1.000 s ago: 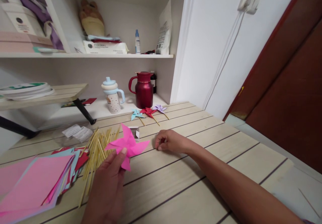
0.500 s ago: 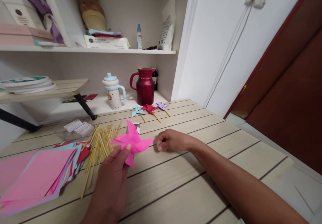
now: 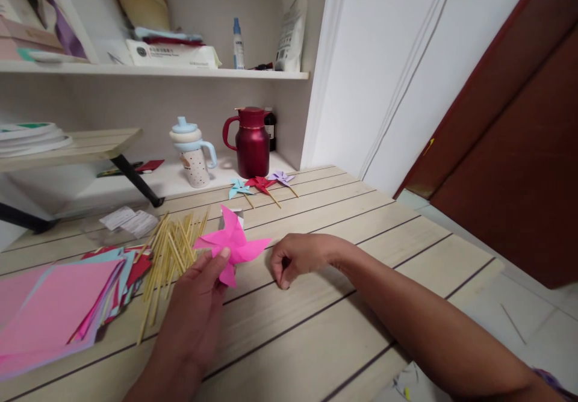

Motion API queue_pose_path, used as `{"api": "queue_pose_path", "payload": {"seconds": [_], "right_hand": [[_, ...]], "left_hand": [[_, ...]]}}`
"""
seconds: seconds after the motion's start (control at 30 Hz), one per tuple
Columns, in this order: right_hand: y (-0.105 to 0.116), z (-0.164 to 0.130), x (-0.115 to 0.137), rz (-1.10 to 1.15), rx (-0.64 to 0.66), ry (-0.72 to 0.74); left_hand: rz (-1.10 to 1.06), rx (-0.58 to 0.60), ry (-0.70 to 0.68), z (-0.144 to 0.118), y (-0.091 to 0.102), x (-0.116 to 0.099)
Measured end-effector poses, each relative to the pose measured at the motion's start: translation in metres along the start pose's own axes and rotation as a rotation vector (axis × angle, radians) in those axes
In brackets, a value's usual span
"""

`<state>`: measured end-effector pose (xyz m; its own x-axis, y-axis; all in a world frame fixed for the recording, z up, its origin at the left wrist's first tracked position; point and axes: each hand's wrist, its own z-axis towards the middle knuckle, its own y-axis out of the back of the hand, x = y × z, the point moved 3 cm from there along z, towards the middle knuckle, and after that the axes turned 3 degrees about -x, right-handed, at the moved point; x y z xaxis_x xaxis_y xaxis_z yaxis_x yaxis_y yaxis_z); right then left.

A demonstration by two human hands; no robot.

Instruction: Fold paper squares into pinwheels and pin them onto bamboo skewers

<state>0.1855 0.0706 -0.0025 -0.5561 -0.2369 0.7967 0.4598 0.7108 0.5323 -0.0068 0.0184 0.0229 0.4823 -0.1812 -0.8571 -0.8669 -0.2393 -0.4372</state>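
- Well to the left of the left grip, we are seeing a pile of coloured paper (image 3: 58,309) lying on the worktop (image 3: 280,354), pink sheets topping it and red and blue pieces showing at its right edge.
- Beyond that pile, farther out from the left grip, a clear container (image 3: 130,221) is holding white labelled slips.
- Just left of the left grip and reaching beyond it, thin wooden sticks (image 3: 174,251) are lying in a loose heap.
- Far beyond the left grip, a speckled cup (image 3: 195,164) with a blue lid is standing upright.
- With our left grip (image 3: 201,287) we are pinching a pink pinwheel (image 3: 238,247), our thumb pressing on its front, and we are holding it between our two grips.
- Behind that pinwheel, a small pale box (image 3: 239,213) is partly showing.
- Well beyond both grips, blue (image 3: 238,187), red (image 3: 259,183) and lilac pinwheels (image 3: 282,177) on sticks are lying in a row before a dark red jug (image 3: 253,149).
- Right of the pink pinwheel, we are curling our right grip (image 3: 300,254) down at the worktop; we cannot tell whether its fingertips are pinching anything.
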Motion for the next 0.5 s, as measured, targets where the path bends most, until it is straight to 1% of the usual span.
{"api": "queue_pose_path", "payload": {"seconds": [0.13, 0.3, 0.5], "right_hand": [[-0.0007, 0.0017, -0.0011, 0.016, -0.013, -0.026], [-0.0021, 0.0047, -0.0023, 0.040, -0.032, -0.082], [-0.0028, 0.0033, 0.0014, 0.102, -0.051, -0.103]], "left_hand": [[0.006, -0.001, 0.000, 0.0003, 0.0004, -0.0004], [0.029, 0.053, 0.005, 0.0009, 0.0009, 0.0010], [0.025, 0.054, 0.030, 0.0014, -0.0010, 0.0011]]}}
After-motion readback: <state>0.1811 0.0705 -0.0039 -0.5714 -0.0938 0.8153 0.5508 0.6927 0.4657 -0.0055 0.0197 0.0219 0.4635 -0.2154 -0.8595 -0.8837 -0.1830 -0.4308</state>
